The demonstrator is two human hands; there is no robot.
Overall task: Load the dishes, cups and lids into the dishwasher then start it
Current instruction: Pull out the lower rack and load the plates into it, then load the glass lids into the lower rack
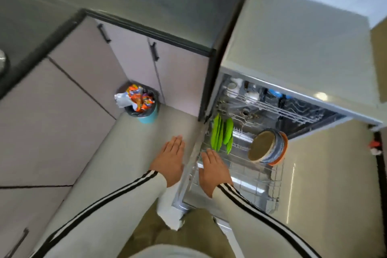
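Presently, lower rack (261,176) drawn out of the open dishwasher (326,102), green plates (219,135) upright at its far left, stacked bowls (268,146) tilted at its right, right hand (213,168) flat over its near-left corner, fingers (209,154) straight, empty, just short of the plates, left hand (170,160) flat outside its left edge, empty.

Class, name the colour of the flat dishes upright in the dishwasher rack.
The flat dishes are bright green; head view.

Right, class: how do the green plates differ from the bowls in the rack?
The plates are flat and bright green; the bowls are deep, blue-grey and orange. The plates stand on edge, side by side; the bowls lie nested, tipped sideways. Both sit in the rack.
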